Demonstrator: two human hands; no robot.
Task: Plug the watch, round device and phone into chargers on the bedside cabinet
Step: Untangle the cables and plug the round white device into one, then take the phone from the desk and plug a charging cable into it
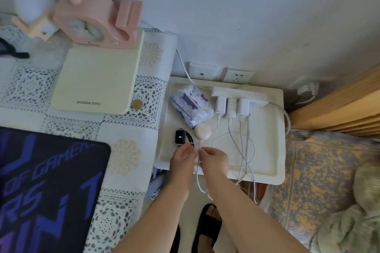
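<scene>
A black watch (180, 137) with a lit screen lies on the white bedside cabinet (267, 150), at its left side. Just right of it sits the round cream device (202, 131), with a white cable (198, 178) running down from it over the front edge. My left hand (183, 155) and right hand (213, 159) meet at this cable below the device, fingertips pinched on it. Three white chargers (231, 107) sit in a power strip (239, 93) at the back, their cables looping over the top. No phone is visible.
A tissue pack (191, 103) lies behind the round device. Left is a lace-covered desk with a cream pad (96, 80), pink clock stand (96, 24) and dark mouse mat (45, 181). A bed (320, 170) is at the right. Wall sockets (238, 77) are behind the strip.
</scene>
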